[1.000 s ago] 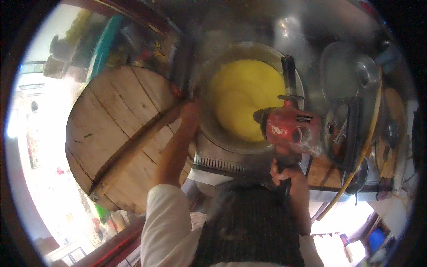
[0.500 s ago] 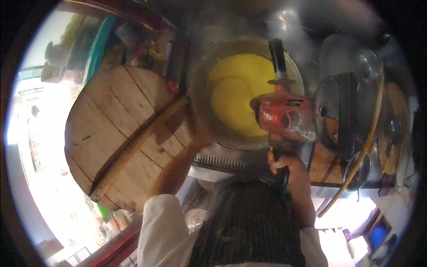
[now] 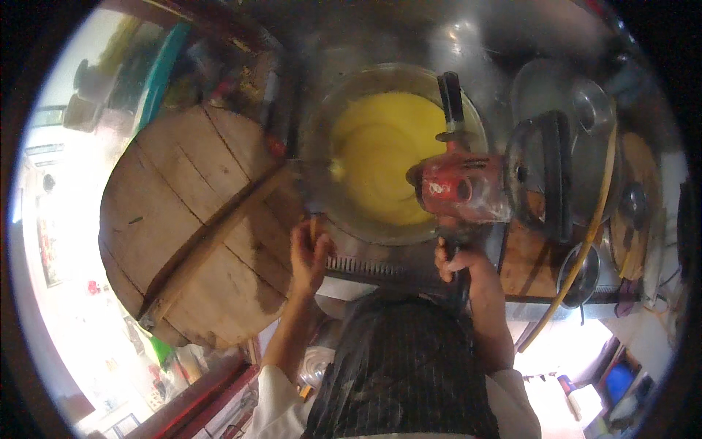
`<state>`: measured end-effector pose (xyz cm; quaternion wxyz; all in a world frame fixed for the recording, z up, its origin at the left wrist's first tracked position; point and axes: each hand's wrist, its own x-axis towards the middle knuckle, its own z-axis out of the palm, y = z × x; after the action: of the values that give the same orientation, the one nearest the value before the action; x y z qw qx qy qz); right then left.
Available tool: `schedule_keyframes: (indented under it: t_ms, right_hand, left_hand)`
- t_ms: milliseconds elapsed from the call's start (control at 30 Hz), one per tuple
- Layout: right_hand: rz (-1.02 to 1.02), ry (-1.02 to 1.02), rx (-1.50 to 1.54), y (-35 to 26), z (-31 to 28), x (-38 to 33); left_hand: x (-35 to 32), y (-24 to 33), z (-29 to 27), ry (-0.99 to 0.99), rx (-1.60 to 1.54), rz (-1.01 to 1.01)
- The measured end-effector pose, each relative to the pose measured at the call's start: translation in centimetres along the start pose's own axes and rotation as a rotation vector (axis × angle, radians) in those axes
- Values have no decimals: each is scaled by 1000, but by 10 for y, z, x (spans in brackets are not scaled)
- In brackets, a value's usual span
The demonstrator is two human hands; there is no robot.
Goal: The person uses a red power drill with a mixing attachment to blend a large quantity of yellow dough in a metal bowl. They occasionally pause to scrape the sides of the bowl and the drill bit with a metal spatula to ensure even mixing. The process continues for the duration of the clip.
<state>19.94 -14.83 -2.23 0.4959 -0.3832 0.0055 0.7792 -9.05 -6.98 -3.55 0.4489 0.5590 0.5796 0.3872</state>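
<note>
A red power drill (image 3: 465, 188) with black handles lies over the right side of a large metal pot (image 3: 316, 157). My right hand (image 3: 470, 263) is wrapped round its near handle. Thick yellow liquid (image 3: 369, 157) fills the bottom of the pot, its surface marked by a curved swirl. What the drill turns is hidden beneath its body. Just off the pot's near left rim, my left hand (image 3: 310, 252) is raised with fingers apart, and I make out nothing held in it. Beside it on the left lies a round wooden lid (image 3: 164, 190) with a long wooden bar (image 3: 219, 225) across it.
On the right are a large metal bowl (image 3: 537, 84), a black-framed object (image 3: 559, 175), a small pan (image 3: 579, 274) and a long wooden stick (image 3: 585, 252). A brown board (image 3: 528, 260) lies near the counter edge. A vented metal strip (image 3: 365, 265) runs below the pot.
My left hand has drawn back toward me from beside the pot's rim, and its fingers now show. My right hand keeps its hold on the drill. The view has shifted slightly.
</note>
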Motion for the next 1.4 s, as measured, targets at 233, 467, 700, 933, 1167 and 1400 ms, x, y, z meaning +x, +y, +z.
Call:
schedule_keyframes:
  t_ms: [233,467,700,933,1167,1400]
  right_hand:
    - [5,46,47,6,16,-8]
    - [-10,9,28,19,16,-21]
    - [-34,10,-22,12,40,-30]
    - [47,-7,-90,17,38,-29]
    - [33,-5,1,24,40,-14]
    - [-6,24,-48,24,48,-12]
  left_hand:
    - [-31,-99,-3,29,223,119]
    - [-34,-92,-6,-52,839,214]
    - [-40,-83,-31,26,768,212]
    - [35,-29,-51,-238,1309,168]
    - [58,-4,-60,-242,1319,115]
    - [-45,-84,-89,-276,1162,-40]
